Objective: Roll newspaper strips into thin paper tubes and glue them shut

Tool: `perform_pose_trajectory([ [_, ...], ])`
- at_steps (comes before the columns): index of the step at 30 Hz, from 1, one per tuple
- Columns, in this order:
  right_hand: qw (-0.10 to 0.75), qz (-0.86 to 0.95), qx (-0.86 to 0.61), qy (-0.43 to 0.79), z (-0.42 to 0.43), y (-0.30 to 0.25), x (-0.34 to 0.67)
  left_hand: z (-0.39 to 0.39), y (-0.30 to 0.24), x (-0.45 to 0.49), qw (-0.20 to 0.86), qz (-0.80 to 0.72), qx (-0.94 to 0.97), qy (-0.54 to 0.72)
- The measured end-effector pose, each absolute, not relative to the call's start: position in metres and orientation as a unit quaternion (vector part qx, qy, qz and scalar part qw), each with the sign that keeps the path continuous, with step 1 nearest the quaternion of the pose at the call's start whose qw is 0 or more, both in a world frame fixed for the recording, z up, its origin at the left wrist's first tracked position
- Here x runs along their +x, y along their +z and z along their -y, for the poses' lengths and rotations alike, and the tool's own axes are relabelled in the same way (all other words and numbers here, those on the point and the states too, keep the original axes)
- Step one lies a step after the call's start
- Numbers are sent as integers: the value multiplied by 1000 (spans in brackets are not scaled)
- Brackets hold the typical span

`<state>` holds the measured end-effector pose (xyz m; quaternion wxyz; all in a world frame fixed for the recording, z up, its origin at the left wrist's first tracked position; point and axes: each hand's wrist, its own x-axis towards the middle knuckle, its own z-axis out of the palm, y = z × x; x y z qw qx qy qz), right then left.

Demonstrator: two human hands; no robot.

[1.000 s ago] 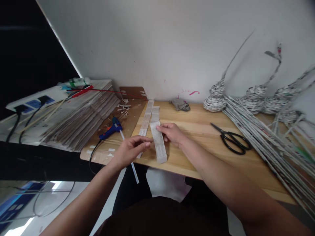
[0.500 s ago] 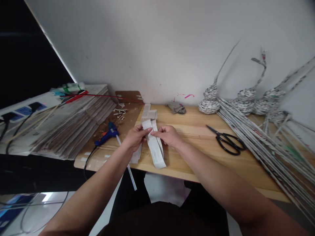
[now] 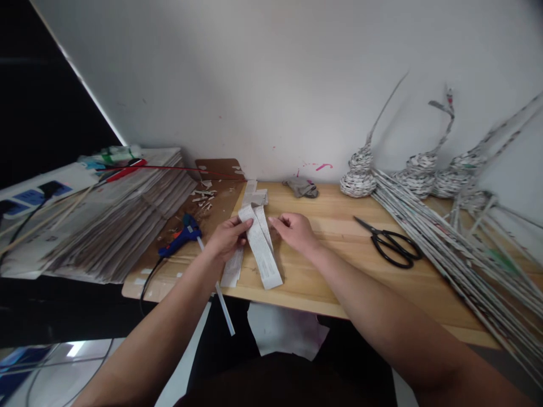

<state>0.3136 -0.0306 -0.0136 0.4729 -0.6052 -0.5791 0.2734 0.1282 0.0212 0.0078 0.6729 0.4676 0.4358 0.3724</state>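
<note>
Folded newspaper strips [image 3: 263, 257] hang at a slant over the front of the wooden table. My left hand [image 3: 231, 234] is closed on them, its thumb on top near their upper part. Just right of the strips is my right hand [image 3: 293, 229], fingers curled and thumb against the forefinger. Whether anything is pinched there I cannot make out. More flat newspaper strips [image 3: 232, 270] lie under and beside my left hand. To the left, a blue glue gun [image 3: 181, 236] lies on its side with a clear glue stick [image 3: 224, 308] extending past the table edge.
Black-handled scissors [image 3: 392, 246] lie right of my hands. Beyond them are long rolled paper sticks [image 3: 428, 243] and several woven paper gourds [image 3: 357, 175]. A grey cloth [image 3: 301, 187] rests by the wall. At left stand a newspaper stack [image 3: 144, 226] and a power strip [image 3: 42, 192].
My right hand has moved off the strips, slightly to the right. My left hand still holds them and has shifted a little left. The whole view has turned slightly.
</note>
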Motion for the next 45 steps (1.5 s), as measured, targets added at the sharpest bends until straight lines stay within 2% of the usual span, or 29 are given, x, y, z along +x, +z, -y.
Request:
perform_pose_trajectory([
  [2, 441, 612, -637, 159, 24, -15, 326, -24, 8, 129, 682, -427, 465, 369],
  [7, 370, 567, -736, 8, -12, -15, 360, -24, 6, 129, 707, -392, 473, 351],
  [11, 250, 542, -802, 23, -46, -7, 383, -17, 8, 125, 713, -392, 474, 335],
  [13, 240, 548, -801, 34, -57, -3, 392, -15, 9, 121, 716, -391, 472, 334],
  [19, 284, 531, -798, 38, -62, -9, 404, -17, 9, 116, 705, -420, 431, 375],
  [24, 482, 454, -749, 20, -36, -12, 378, -20, 9, 123, 713, -420, 417, 376],
  [26, 529, 461, -710, 60, -18, -5, 358, -20, 9, 127, 717, -413, 419, 374],
  [27, 529, 467, -695, 136, -9, -1, 347, -20, 9, 128, 718, -411, 419, 373],
  [28, 507, 476, -673, 252, 0, 4, 337, -20, 10, 129, 719, -410, 420, 371],
  [30, 408, 469, -604, 498, 16, 10, 318, -19, 9, 131, 721, -410, 421, 367],
  [31, 392, 456, -570, 560, 22, 12, 311, -19, 8, 131, 722, -410, 421, 365],
  [33, 429, 418, -557, 576, 28, 11, 302, -18, 7, 130, 721, -411, 422, 365],
  [37, 487, 393, -571, 532, 27, 2, 300, -17, 5, 128, 719, -415, 421, 367],
  [41, 502, 420, -577, 490, 24, -8, 304, -18, 9, 132, 720, -407, 405, 389],
  [45, 466, 488, -600, 431, 25, -13, 304, -18, 19, 141, 751, -357, 377, 407],
])
